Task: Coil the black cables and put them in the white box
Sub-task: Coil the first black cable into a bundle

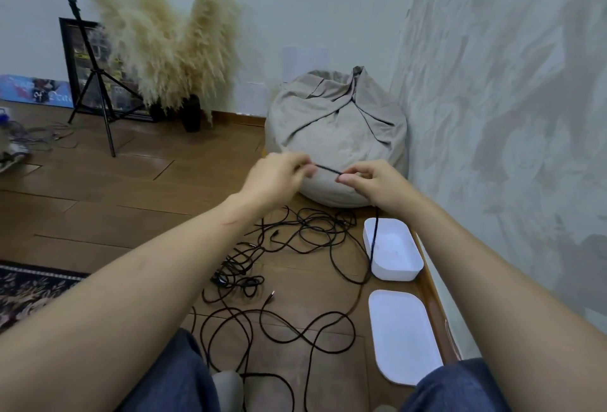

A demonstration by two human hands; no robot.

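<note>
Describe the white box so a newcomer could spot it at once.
Find the grey beanbag by the right wall. Just in front of it, along that wall, sits the white box. Unlike the flat white lid nearer the camera, it is deep and open, with a black cable hanging across it.

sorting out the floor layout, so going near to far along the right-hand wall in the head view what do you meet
white lid → white box → beanbag

Short stretch of black cable (325,169) between left hand (279,178) and right hand (374,183), white box (410,268) nearby.
</note>
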